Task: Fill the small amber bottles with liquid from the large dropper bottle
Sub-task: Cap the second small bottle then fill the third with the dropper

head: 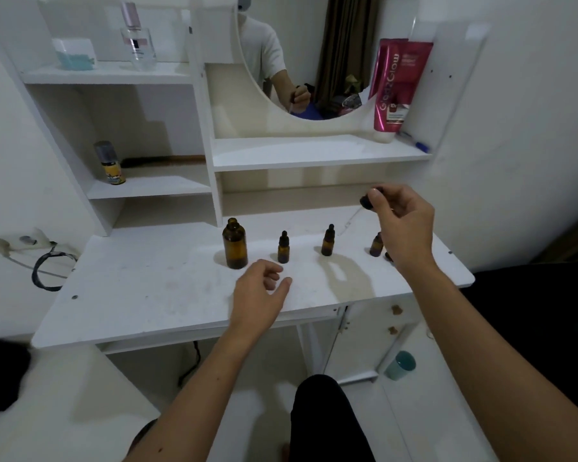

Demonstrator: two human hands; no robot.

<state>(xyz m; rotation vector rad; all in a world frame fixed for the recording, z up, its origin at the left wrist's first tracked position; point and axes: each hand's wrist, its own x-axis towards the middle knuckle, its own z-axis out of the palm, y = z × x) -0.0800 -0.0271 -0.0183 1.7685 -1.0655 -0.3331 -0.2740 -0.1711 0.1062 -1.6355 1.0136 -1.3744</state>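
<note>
A white desk (154, 295) with shelves and a round mirror (301, 61) stands against a white wall in front of me. On the desk, in a row from left to right, stand the large amber bottle (235, 244), uncapped, then two small amber bottles with dropper caps on, one (283, 247) just beside it and one (328, 240) further right.

My right hand (404, 225) is raised above the right end of the row. Its fingers (376, 198) pinch the black bulb of the dropper (367, 201); the glass pipette slants down to the left and is faint and hard to make out against the white. A third small bottle (376, 245) stands behind that hand, half hidden by it, and a small dark thing at my wrist I cannot identify.

My left hand (259, 293) hovers low over the desk just in front of the large bottle, fingers loosely curled, holding nothing.

The desk's left half is bare up to its front edge. The right edge lies close past my right wrist.
</note>
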